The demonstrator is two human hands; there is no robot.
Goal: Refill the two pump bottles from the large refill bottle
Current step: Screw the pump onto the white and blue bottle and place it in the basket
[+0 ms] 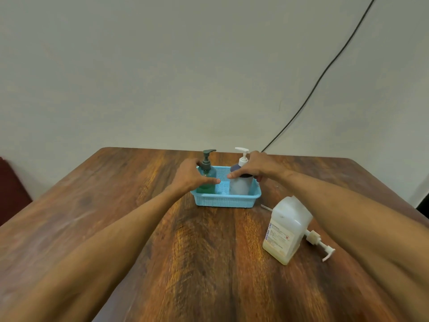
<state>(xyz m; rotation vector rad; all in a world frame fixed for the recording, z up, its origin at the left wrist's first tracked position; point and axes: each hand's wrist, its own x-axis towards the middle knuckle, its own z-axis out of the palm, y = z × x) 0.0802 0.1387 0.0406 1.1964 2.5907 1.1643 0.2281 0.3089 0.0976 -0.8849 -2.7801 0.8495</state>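
A light blue plastic basket (226,201) stands on the wooden table and holds two pump bottles upright. The teal bottle with a grey pump (207,167) is at its left, and my left hand (193,176) grips it from the left side. The white bottle with a dark band and a white pump (241,184) is at its right, with my right hand (255,167) wrapped around its shoulder. The large white refill bottle (286,228) stands nearer to me on the right, and a loose white pump head (321,246) lies beside it.
The wooden table (209,263) runs up to a pale wall. A black cable (325,73) hangs down the wall toward the table's back edge. A dark red chair back (11,189) shows at the left edge.
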